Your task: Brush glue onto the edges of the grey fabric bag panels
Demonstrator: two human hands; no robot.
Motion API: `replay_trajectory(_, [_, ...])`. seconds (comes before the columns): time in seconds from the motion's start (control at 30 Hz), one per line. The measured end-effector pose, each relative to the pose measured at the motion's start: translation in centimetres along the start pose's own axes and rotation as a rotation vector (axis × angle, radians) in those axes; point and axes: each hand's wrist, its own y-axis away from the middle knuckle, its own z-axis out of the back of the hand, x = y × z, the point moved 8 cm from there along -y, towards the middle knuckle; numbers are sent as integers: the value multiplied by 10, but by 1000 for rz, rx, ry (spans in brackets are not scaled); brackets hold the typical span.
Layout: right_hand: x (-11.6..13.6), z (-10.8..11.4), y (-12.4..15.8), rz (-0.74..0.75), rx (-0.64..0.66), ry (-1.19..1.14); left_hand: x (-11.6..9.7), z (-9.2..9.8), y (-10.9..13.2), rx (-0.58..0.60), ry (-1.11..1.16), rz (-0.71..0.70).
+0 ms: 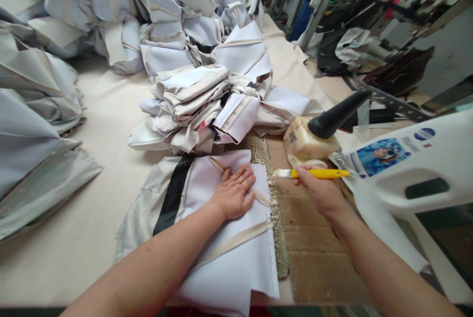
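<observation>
My left hand [234, 193] lies flat on a white fabric panel [229, 268], pressing it near a beige stitched strip [236, 240]. A black band [173, 194] crosses the panel's grey-white backing to the left of that hand. My right hand [318, 190] grips a yellow-handled glue brush [320, 174], its pale bristles pointing left over a brown cardboard sheet [314, 243]. Crusted glue crumbs [274, 208] line the cardboard's edge. Just beyond the brush stands a glue-caked translucent pot [306, 143] with a black handle [336, 115].
A heap of folded, stitched panels [195, 110] rises just beyond my hands, with larger heaps at the left and back of the cream work table [99, 110]. A white plastic object with a printed label [380, 156] juts in at the right. Sewing machines stand beyond the table.
</observation>
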Motion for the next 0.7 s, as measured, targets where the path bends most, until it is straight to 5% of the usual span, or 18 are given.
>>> replay_trajectory(0.17, [2,-42,-23,-17,41,30,1,1,1,3,25,13])
replay_trajectory(0.47, [-1,-44,21,-174,173,87,2,0,0,9,51,12])
replay_trajectory(0.7, [11,-55,-29,-44,-6,48,3,1,0,13,60,11])
